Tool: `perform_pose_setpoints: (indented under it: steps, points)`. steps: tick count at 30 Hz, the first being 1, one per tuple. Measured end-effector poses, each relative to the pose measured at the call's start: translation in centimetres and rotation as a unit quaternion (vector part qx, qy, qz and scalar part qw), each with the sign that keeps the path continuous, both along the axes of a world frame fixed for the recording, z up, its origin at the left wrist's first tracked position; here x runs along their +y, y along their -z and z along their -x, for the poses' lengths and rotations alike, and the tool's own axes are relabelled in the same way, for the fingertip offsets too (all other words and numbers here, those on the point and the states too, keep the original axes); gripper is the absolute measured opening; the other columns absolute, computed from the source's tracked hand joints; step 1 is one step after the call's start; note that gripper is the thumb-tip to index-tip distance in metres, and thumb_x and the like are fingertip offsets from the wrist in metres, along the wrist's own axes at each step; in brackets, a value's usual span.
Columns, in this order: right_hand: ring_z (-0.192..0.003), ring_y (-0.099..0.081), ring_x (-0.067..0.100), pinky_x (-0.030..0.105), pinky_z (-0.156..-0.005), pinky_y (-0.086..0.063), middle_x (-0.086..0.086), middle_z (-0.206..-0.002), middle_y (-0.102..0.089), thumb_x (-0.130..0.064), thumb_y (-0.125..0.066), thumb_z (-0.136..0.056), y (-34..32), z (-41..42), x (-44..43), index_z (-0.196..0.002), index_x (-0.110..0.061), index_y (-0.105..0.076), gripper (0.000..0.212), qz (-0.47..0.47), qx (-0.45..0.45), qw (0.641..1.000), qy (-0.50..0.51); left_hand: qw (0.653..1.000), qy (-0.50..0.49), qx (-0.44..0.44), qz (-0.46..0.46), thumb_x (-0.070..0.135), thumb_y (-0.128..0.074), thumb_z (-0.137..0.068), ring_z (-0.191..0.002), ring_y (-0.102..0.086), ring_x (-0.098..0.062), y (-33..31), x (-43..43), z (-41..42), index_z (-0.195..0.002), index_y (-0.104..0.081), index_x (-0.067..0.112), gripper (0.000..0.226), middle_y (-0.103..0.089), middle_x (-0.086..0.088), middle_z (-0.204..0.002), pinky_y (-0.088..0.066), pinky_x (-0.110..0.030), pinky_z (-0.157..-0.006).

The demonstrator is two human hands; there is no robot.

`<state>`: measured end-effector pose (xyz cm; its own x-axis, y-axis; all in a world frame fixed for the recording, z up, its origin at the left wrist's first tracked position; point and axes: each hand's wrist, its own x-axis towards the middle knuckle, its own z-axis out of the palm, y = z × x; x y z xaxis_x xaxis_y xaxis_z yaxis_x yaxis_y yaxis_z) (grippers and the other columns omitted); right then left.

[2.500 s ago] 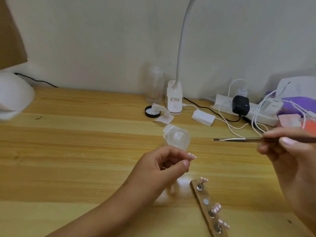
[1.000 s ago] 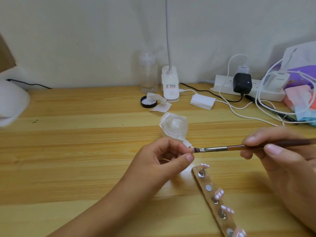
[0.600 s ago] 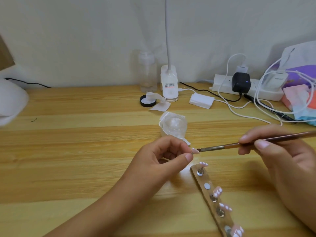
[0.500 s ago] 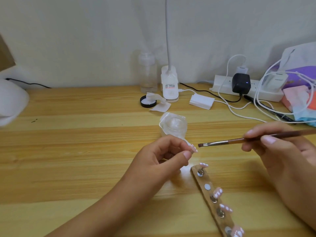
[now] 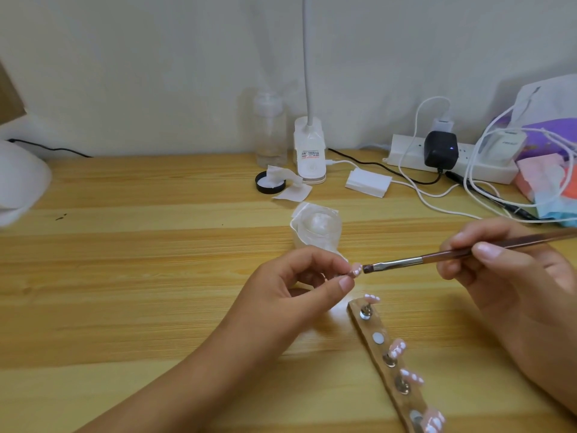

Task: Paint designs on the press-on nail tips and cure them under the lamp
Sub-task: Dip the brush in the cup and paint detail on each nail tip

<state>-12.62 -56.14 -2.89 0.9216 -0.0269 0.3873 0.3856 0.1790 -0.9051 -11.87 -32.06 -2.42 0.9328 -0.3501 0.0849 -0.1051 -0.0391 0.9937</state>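
Observation:
My left hand (image 5: 296, 285) pinches a small pink nail tip (image 5: 356, 270) with white dots between thumb and fingers, above the wooden table. My right hand (image 5: 512, 276) grips a thin brown brush (image 5: 437, 257) like a pen; its dark bristle end touches the nail tip. Below the hands lies a narrow wooden holder strip (image 5: 379, 348) with metal studs, and several painted pink nail tips (image 5: 396, 348) stand on it. One stud on the strip is bare. A small clear jar (image 5: 318, 228) wrapped in tissue stands just beyond my left hand.
A white curing lamp (image 5: 18, 185) sits at the left edge. At the back stand a clear bottle (image 5: 271, 132), a clip lamp base (image 5: 309, 151), a black lid (image 5: 269, 182) with wipes, a white pad stack (image 5: 368, 182), a power strip (image 5: 449, 157) with cables, and bags (image 5: 549, 157).
The brush was lifted slightly off the nail tip half a second ago; its bristles are back against the tip. My left hand has held the tip in place throughout.

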Motion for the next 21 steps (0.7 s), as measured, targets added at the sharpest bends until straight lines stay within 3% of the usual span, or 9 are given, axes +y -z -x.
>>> perform_pose_setpoints:
  steps: [4, 13, 17, 21]
  points:
    - [-0.071, -0.064, 0.012, 0.019, -0.070, -0.054, 0.001, -0.078, -0.066, -0.024, -0.059, -0.079, -0.03, 0.17, 0.14, -0.083, -0.020, -0.073, 0.015, 0.003, 0.003, 1.000, -0.002, 1.000, -0.003, 0.001, 0.012, 0.026, -0.071, -0.076, -0.076, -0.056, -0.003, -0.23, 0.04, 0.12, -0.080, -0.070, 0.033, 0.008, -0.066, 0.013, -0.083, -0.045, -0.014, -0.066]
    - [-0.072, -0.066, 0.013, 0.018, -0.072, -0.054, -0.001, -0.079, -0.067, -0.029, -0.061, -0.077, -0.30, 0.51, 0.52, -0.083, -0.022, -0.073, 0.015, 0.050, 0.017, 0.999, 0.007, 1.000, 0.005, -0.006, 0.005, 0.022, -0.070, -0.076, -0.072, -0.056, -0.002, -0.43, -0.06, 0.21, -0.073, -0.068, 0.033, 0.012, -0.064, 0.015, -0.074, -0.044, -0.012, -0.063]
    - [-0.071, -0.066, 0.012, 0.017, -0.073, -0.054, -0.002, -0.080, -0.068, -0.032, -0.063, -0.075, -0.35, 0.47, 0.55, -0.082, -0.022, -0.073, 0.016, 0.069, 0.027, 0.996, 0.040, 1.000, 0.007, -0.011, -0.003, 0.022, -0.070, -0.075, -0.074, -0.056, -0.004, -0.42, -0.10, 0.25, -0.074, -0.068, 0.030, 0.009, -0.066, 0.002, -0.080, -0.046, -0.013, -0.065]
    - [-0.068, -0.065, 0.011, 0.017, -0.070, -0.053, -0.002, -0.078, -0.068, -0.033, -0.064, -0.074, -0.41, 0.30, 0.47, -0.079, -0.023, -0.073, 0.015, 0.050, 0.029, 0.996, 0.061, 1.000, 0.002, -0.017, 0.001, 0.019, -0.070, -0.077, -0.073, -0.055, -0.004, -0.39, -0.13, 0.31, -0.076, -0.068, 0.028, 0.009, -0.065, 0.011, -0.079, -0.045, -0.011, -0.064]
